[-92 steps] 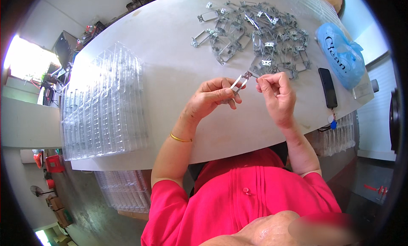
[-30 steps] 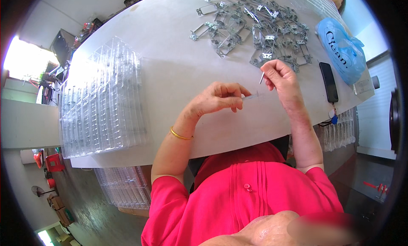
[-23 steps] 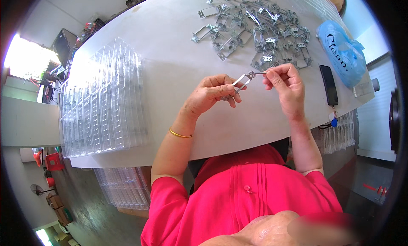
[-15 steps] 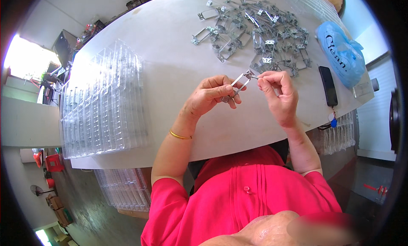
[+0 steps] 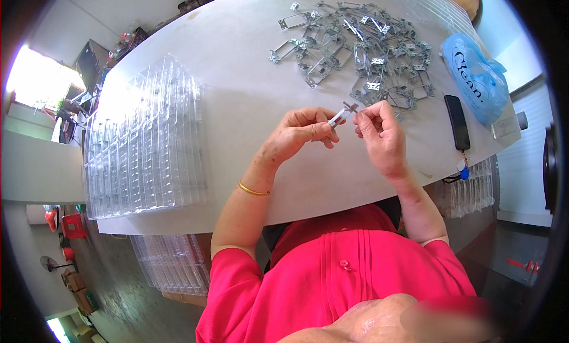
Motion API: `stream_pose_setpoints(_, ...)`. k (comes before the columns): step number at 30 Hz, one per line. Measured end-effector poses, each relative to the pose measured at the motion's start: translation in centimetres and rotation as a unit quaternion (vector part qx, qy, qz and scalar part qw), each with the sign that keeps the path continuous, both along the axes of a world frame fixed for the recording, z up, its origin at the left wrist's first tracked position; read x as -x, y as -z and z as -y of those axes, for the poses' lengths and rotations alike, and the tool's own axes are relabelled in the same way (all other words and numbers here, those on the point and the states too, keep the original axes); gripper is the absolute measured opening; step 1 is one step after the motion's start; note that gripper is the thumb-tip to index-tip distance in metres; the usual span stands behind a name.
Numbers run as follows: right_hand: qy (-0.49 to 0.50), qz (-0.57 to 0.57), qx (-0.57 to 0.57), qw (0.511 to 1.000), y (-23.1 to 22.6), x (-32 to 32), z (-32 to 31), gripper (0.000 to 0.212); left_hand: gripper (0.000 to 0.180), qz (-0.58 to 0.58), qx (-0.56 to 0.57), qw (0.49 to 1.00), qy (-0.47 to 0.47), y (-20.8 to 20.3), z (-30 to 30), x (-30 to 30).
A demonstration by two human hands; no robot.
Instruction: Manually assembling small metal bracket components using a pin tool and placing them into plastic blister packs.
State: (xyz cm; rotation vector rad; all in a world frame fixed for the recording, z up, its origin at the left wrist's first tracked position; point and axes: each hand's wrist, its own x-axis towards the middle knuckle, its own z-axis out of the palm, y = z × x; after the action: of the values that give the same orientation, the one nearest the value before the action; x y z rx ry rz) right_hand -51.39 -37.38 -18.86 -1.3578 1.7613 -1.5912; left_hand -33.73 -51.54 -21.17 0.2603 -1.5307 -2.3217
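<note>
My left hand (image 5: 305,130) is closed around one end of a narrow metal frame bracket (image 5: 342,115), which tilts up toward the right. My right hand (image 5: 382,132) is at the bracket's far end, thumb and forefinger pinched together. Whatever sits between those fingertips is too small or hidden to make out. Beyond both hands lies a loose pile of similar metal brackets (image 5: 374,61), rectangular frames with silvery end plates, tangled over one another on the white table (image 5: 249,64).
Stacked clear plastic trays (image 5: 145,147) stand on the table's left side. At the right lie a black phone (image 5: 457,122) with a blue tag and a blue plastic bag (image 5: 476,79). More clear trays (image 5: 169,263) sit below the table edge at the left.
The bracket has turned in my left hand and now shows narrower. My right hand has come in slightly to the left, closer to its end.
</note>
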Motion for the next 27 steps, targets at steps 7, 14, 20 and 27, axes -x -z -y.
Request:
stream_pose_setpoints(7,-0.025,0.124,-0.003,0.992,-0.1,1.0,-0.6,0.01,0.021,0.003,-0.017,0.998,-0.061,-0.3,0.1,0.0)
stream_pose_setpoints(14,-0.027,0.131,-0.032,0.991,0.0,2.4,-1.2,0.01,0.014,0.193,0.401,0.877,-0.18,0.2,-0.6,0.7)
stream_pose_setpoints(20,-0.01,-0.08,-0.155,0.985,-0.1,2.7,-1.7,0.011,0.012,0.13,0.6,0.758,-0.221,1.8,-0.3,0.6)
stream_pose_setpoints(27,-0.029,-0.197,-0.211,0.957,0.9,3.2,-2.9,0.014,0.012,0.219,0.478,0.804,-0.279,1.8,0.1,1.0)
